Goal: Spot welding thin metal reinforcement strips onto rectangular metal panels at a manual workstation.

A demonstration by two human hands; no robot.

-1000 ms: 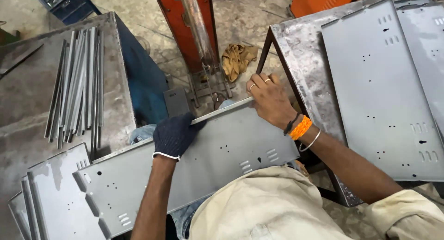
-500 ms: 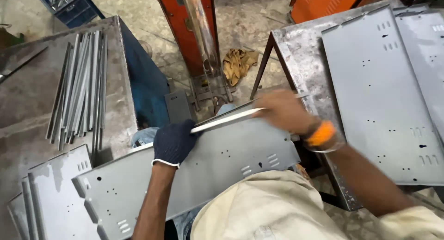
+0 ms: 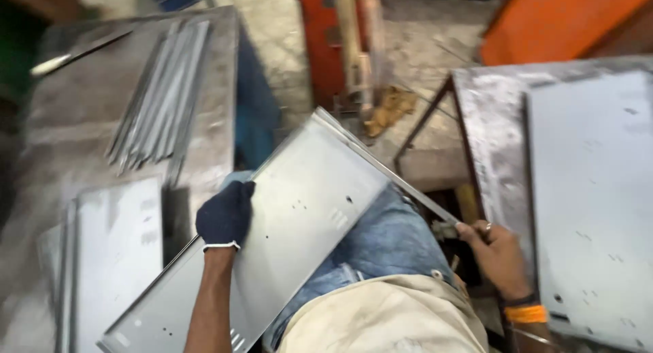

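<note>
The long grey sheet-metal panel with small punched holes and folded edges (image 3: 299, 224) lies tilted across the person's lap, running from 7 o'clock low in the view up to about 12 o'clock at centre; it rests over the blue denim trousers (image 3: 394, 247). The left hand (image 3: 226, 215), in a dark knitted glove with a white cuff, is clamped on the panel's near long edge at roughly 9 o'clock of the panel, fingers curled over the rim; the bare right hand (image 3: 495, 252), with a ring and an orange wristband, sits at 4 o'clock of the view, fingers pinched narrow on the panel's thin far edge at its lower end. At 10 o'clock a bundle of slim grey metal strips (image 3: 163, 98) lies on a worn steel table (image 3: 61, 142); similar grey panels (image 3: 115, 251) are stacked at 8 o'clock; another pale grey panel (image 3: 592, 196) lies flat on the right-hand table at 3 o'clock. The picture is motion-blurred.
</note>
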